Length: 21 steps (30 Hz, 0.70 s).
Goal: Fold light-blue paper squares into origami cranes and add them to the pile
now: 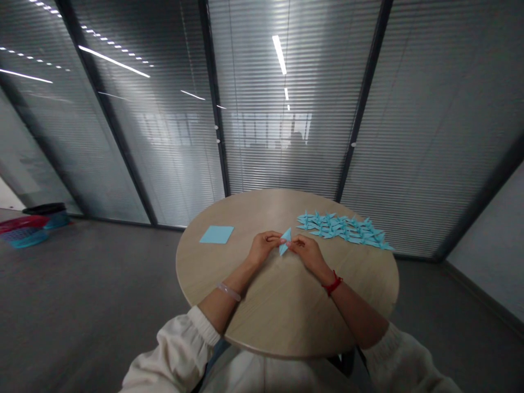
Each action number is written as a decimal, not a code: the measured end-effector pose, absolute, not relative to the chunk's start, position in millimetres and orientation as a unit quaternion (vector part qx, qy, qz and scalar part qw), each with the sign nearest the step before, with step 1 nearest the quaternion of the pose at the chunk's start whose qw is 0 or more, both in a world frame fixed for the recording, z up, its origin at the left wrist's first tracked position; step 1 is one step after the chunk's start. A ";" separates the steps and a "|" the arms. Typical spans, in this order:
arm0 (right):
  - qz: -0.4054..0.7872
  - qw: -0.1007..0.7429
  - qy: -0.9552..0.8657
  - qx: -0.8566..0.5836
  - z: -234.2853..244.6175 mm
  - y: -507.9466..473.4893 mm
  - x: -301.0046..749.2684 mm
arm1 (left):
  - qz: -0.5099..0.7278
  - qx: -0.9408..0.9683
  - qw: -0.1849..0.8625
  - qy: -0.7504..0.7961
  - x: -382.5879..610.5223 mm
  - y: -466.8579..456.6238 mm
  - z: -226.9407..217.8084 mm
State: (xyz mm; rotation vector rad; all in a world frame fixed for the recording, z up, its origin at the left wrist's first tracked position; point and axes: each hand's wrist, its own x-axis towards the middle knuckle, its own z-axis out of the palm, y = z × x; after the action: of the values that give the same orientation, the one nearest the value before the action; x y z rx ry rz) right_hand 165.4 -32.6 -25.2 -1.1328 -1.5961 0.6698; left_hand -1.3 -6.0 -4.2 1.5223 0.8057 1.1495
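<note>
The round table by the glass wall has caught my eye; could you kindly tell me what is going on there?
A person's left hand and right hand hold a small folded blue paper between their fingertips, over the round table. Flat blue paper lies to the left. To the right, many pointed blue paper figures are grouped closely together.

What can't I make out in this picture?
In the head view:
Folded paper: its middle, partly covered by the left hand and right hand.
Blue paper figures: exact count; crowded and too small.
Square blue paper: one sheet or several; too small.
Red basket: its left part, cut off by the picture's left edge.
</note>
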 end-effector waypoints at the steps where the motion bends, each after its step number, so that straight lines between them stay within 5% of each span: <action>1: 0.279 0.513 -0.662 -0.470 -24.0 -33.7 165.3 | 0.479 0.628 0.510 0.340 -1.2 -6.7 -3.8; 14: 0.291 0.505 -0.682 -0.442 -22.4 -30.7 168.0 | 0.476 0.607 0.537 0.341 3.4 -6.2 -7.5; 21: 0.263 0.464 -0.724 -0.438 -21.0 -36.9 163.4 | 0.463 0.685 0.437 0.355 -0.5 -3.0 -6.2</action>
State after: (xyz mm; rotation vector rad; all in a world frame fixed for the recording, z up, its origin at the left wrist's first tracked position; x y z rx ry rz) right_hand 163.4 -36.9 -21.0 -1.0756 -1.7781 0.6469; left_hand -0.5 -3.0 -6.2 1.7032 0.8829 1.1516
